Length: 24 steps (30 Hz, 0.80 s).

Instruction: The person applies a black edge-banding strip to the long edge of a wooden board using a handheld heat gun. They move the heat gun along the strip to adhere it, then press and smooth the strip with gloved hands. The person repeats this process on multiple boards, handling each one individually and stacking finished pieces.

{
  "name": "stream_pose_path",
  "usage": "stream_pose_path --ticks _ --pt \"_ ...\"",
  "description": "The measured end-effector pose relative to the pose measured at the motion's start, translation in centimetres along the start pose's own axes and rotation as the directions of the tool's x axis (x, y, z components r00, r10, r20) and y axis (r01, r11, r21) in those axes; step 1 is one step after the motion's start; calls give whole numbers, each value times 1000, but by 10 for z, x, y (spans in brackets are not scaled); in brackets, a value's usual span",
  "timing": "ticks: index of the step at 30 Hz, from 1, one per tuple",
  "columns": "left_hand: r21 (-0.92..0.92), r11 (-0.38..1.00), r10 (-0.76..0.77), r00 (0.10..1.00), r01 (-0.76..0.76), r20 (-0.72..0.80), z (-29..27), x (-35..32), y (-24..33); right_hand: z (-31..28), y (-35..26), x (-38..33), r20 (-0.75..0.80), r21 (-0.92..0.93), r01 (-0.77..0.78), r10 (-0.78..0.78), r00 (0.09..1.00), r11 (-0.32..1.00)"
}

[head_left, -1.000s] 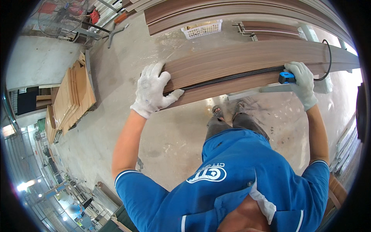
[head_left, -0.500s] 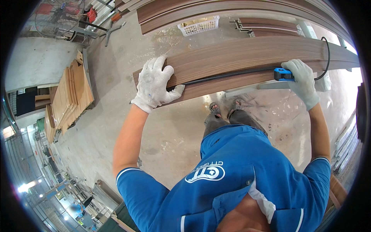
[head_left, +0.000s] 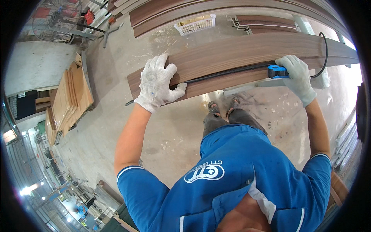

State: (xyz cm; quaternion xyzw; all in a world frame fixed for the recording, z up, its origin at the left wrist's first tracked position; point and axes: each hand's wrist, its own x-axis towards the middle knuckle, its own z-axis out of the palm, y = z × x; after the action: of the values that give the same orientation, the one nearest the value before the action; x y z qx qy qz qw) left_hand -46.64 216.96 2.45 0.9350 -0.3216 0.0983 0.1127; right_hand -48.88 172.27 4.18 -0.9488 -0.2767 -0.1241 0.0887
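A long brown wood-grain board (head_left: 232, 49) lies across in front of me, with a black rubber strip (head_left: 228, 72) along its groove. The strip's right part loops up past the board, and a short end pokes out at the left. My left hand (head_left: 156, 83), in a white glove, lies over the board's left end, fingers spread and thumb at the strip. My gloved right hand (head_left: 296, 77) is closed round a small blue-and-black hand tool (head_left: 277, 71), held against the strip. Which kind of tool it is cannot be made out.
More brown boards (head_left: 185, 17) are stacked beyond. A white plastic basket (head_left: 196, 25) and short brown profiles (head_left: 266, 23) lie on the far side. Flattened cardboard (head_left: 71, 98) leans at the left, below a floor fan (head_left: 57, 21). Wrapped lengths (head_left: 344, 145) lie at the right.
My right hand and the tool have shifted slightly left along the strip. The board has moved a little left and away, and the strip's end now shows more beside my left wrist.
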Motion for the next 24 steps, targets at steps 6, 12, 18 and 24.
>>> stream_pose_path --ticks 6,12,18,24 --pt "-66 997 28 1000 -27 6 7 18 11 0 6 3 -23 -20 13 -13 1000 1000" --pt "-98 995 8 1000 -11 -26 3 30 24 -1 11 6 -15 -1 1 -1 1000 1000" --pt "-75 995 61 990 -71 -127 39 76 83 -8 8 12 32 44 -55 53 998 998" --pt "-30 997 55 969 -64 -243 77 101 145 -10 9 10 62 97 -76 70 996 992"
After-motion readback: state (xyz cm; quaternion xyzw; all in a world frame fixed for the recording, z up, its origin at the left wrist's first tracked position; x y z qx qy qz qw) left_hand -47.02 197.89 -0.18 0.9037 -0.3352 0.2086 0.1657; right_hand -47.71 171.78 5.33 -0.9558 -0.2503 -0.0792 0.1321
